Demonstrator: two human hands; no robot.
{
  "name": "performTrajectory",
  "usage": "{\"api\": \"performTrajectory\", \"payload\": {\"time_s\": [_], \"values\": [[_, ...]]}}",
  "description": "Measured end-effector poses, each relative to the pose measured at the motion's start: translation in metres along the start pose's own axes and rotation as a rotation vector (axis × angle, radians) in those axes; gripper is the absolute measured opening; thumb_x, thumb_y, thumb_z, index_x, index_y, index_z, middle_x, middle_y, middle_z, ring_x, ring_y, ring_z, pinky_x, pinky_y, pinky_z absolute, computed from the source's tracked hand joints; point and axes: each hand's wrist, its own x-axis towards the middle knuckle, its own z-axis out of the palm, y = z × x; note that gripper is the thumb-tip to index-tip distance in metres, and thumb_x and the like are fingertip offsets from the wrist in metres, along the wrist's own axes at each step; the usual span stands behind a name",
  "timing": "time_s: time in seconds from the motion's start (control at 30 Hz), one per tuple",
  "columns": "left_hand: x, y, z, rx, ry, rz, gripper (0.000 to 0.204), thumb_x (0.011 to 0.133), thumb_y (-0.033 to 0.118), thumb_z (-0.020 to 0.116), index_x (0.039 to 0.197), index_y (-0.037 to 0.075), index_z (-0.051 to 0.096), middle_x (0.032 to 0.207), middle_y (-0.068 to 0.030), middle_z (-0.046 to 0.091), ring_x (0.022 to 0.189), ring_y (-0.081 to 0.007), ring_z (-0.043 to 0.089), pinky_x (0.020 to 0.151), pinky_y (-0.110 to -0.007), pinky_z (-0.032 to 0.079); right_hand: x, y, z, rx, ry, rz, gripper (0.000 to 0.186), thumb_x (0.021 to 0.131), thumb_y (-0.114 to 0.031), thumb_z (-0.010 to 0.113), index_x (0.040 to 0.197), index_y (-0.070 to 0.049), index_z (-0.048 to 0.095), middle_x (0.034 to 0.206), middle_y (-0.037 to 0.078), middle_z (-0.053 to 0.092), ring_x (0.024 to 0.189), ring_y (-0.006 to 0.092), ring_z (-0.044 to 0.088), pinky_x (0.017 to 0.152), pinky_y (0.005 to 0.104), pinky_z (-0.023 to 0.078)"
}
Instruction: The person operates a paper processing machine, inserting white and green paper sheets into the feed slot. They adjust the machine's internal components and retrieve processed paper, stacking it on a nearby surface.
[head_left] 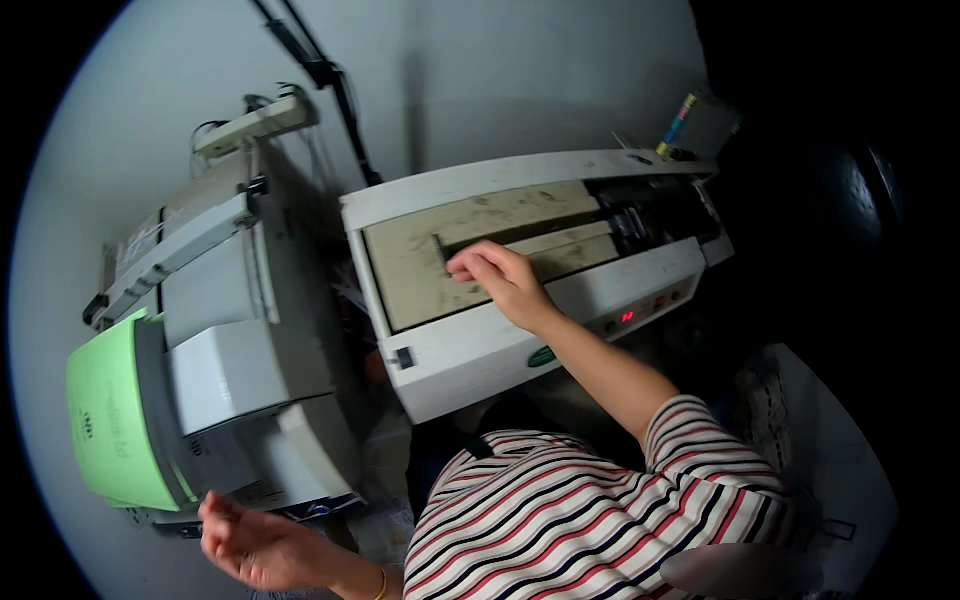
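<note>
A white machine [470, 375] with a beige, dark-smudged top, probably a book binder, stands before me. A long slot [540, 228] runs across that top. Over the slot's left end is my right hand [498, 283], its fingers bent closed beside a small dark upright part [440, 246]. What those fingers hold, if anything, is hidden. Low on the left, my left hand [262, 545] is raised palm up, fingers loosely bent and nothing seen in it. It is nearest to a stack of bright green printed sheets or covers [115, 415].
Beside the machine, a grey paper cutter [205, 290] carries a white box [235, 375]. Behind them are a power strip [262, 122] and a black lamp arm [325, 72]. A colourful stick [678, 125] rises at the machine's far right corner. Red digits glow on its front panel [640, 312].
</note>
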Motion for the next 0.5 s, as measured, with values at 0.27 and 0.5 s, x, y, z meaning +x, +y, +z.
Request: {"api": "performTrajectory", "payload": {"time_s": [0.27,0.5], "values": [[-0.184,-0.027,0.180,0.071,-0.418,-0.768,0.012,0.079,0.001,0.073,0.079,0.001,0.061,0.083,-0.0071,0.063,0.085,-0.0190,0.058,0.078,-0.029,0.049,-0.150,0.017,-0.184,-0.127,0.179,0.223,0.015,0.099,-0.012,0.054,0.101,0.001,0.062,0.096,0.005,0.066,0.088,0.0105,0.062,0.081,0.0236,0.049],[-0.300,-0.036,0.295,-0.271,-0.719,-1.331,0.013,0.086,0.009,0.072,0.086,0.001,0.063,0.083,-0.0053,0.068,0.078,-0.0098,0.062,0.075,-0.024,0.050,-0.191,0.006,-0.244,-0.019,0.159,0.241,0.015,0.097,-0.011,0.057,0.105,0.000,0.062,0.098,0.008,0.066,0.090,0.0140,0.063,0.083,0.0270,0.050]]}}
